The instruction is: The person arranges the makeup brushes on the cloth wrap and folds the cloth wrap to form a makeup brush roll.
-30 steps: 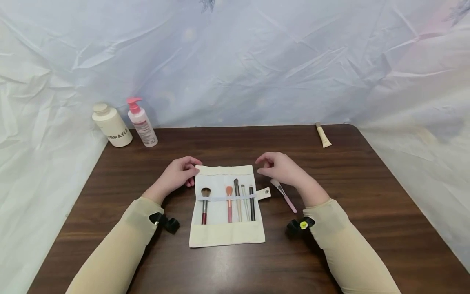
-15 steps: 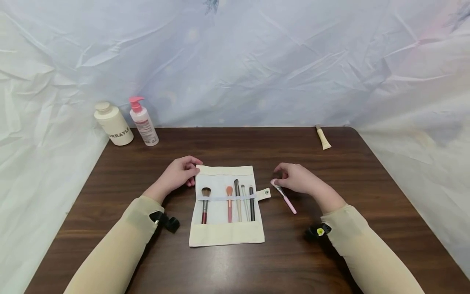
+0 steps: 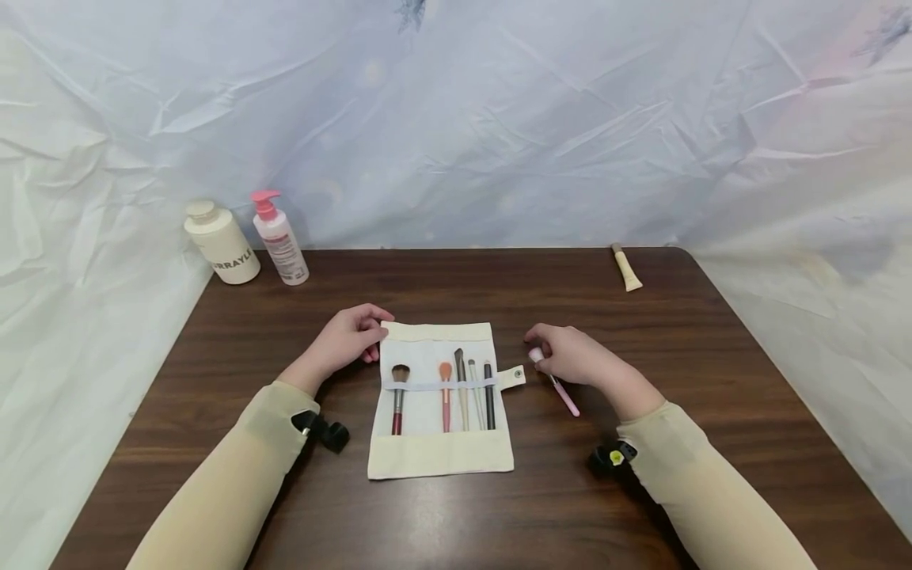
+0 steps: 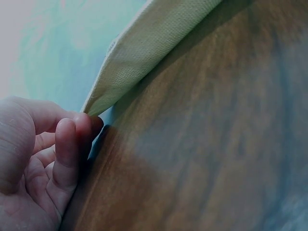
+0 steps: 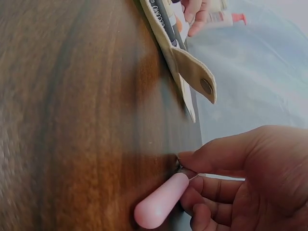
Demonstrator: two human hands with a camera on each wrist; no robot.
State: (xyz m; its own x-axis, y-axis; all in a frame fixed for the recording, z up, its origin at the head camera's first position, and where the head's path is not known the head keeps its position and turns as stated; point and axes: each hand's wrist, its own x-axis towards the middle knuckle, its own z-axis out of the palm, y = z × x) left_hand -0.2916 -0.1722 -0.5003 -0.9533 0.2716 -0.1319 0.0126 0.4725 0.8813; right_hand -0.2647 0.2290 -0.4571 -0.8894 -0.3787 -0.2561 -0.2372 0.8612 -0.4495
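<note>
A cream canvas makeup brush roll lies unfolded on the table. Under its elastic band sit several brushes, among them a dark-haired brush at the left and an orange-tipped brush. My left hand pinches the roll's far left corner; the left wrist view shows thumb and fingertips on the canvas edge. To the right of the roll, my right hand pinches a pink-handled makeup brush near its ferrule. In the right wrist view its pink handle points toward the camera, while the bristles are hidden.
A snap tab sticks out from the roll's right side. At the table's back left stand a cream bottle and a pink pump bottle. A small cream tube lies at the back right. Draped cloth hangs behind.
My right hand has moved right, away from the roll's far right corner, and down onto the pink brush, now gripping it. The left hand stays at its corner.
</note>
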